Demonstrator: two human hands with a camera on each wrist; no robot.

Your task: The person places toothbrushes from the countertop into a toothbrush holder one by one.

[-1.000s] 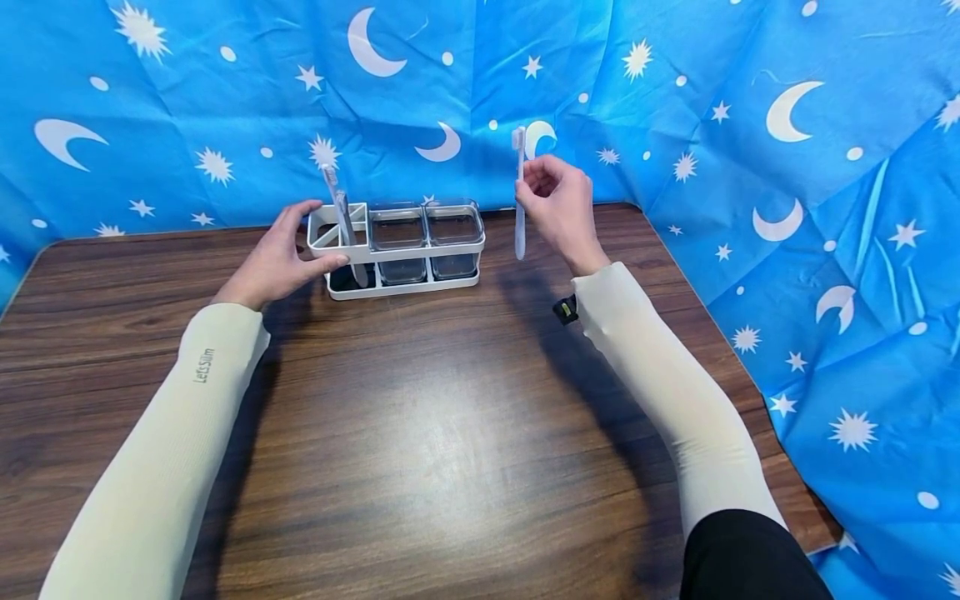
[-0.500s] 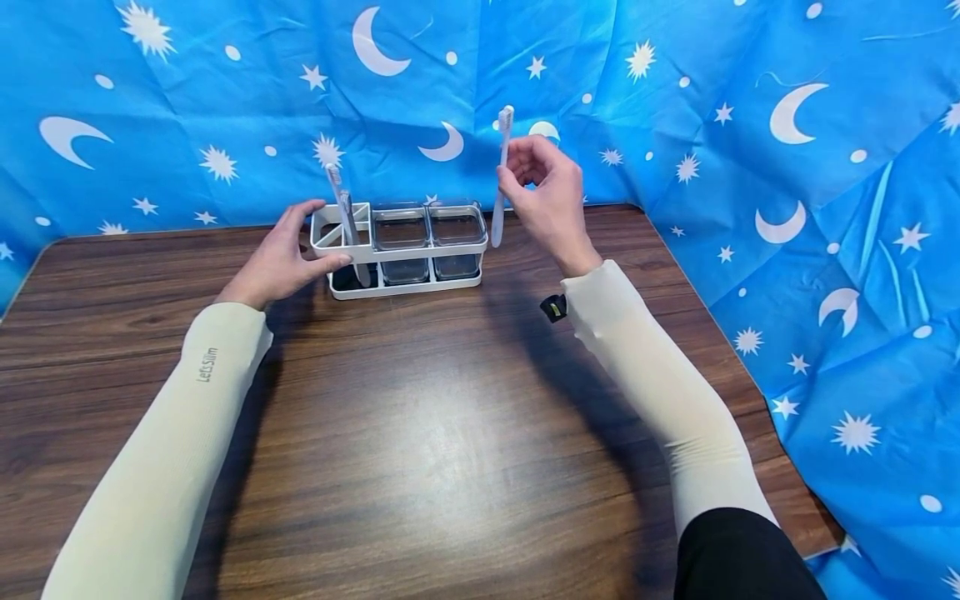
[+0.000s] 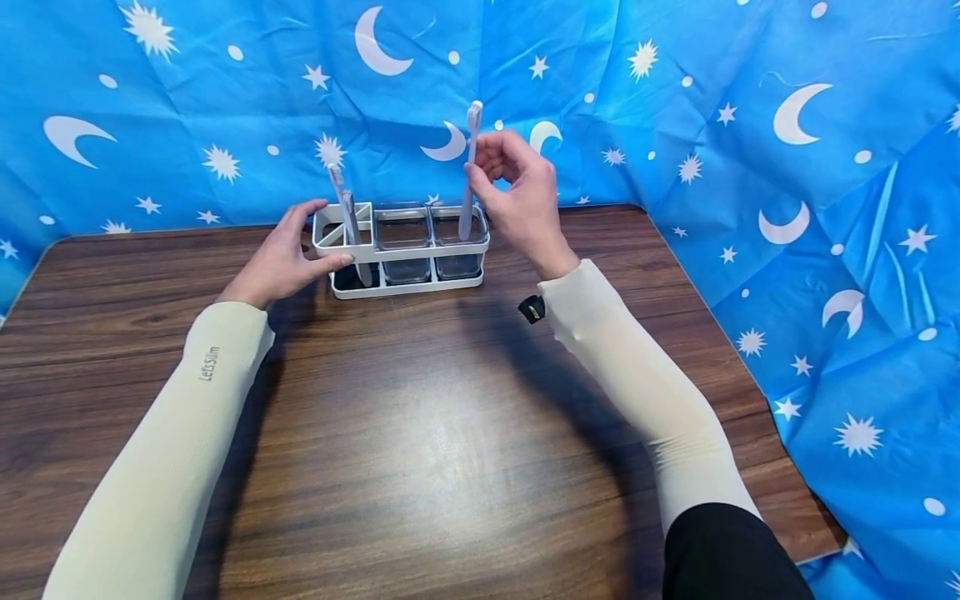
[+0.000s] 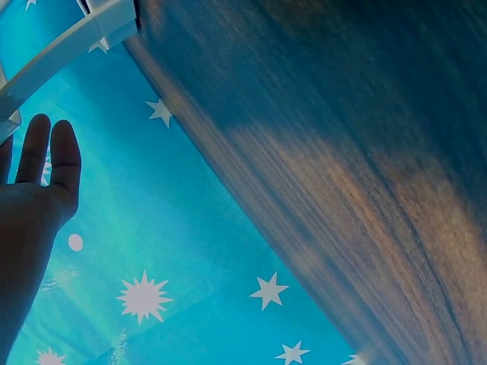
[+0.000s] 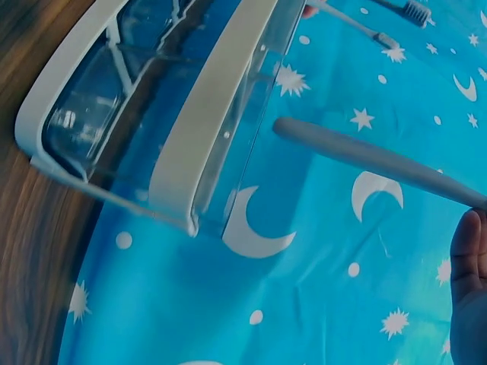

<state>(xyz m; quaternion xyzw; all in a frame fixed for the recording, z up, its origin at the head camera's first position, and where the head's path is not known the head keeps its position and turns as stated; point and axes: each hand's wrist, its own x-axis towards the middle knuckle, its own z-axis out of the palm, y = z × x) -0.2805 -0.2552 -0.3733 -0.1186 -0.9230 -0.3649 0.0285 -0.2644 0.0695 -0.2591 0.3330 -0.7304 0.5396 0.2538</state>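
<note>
A white toothbrush holder [image 3: 420, 252] stands at the back of the table, two clear square cups in its middle and right sections. Two toothbrushes [image 3: 351, 218] lean in its divided left section. My left hand [image 3: 281, 262] grips the holder's left end, thumb along the front bar, fingers behind. In the left wrist view its fingers [image 4: 65, 156] show beside the white bar. My right hand [image 3: 521, 196] pinches a pale toothbrush [image 3: 467, 212] by its handle, bristles up. Its lower tip overlaps the right cup [image 3: 457, 267]; the right wrist view shows the handle end [image 5: 335, 144] above the cup's rim.
The brown wood-grain table [image 3: 420, 417] stretches out in front of the holder. A blue cloth [image 3: 600, 100] with moons and stars hangs close behind it and along the right side. A black strap [image 3: 532, 309] shows beneath the right wrist.
My right hand has carried its toothbrush leftward and somewhat up, from the right of the holder to over the right cup. My left hand has stayed on the holder.
</note>
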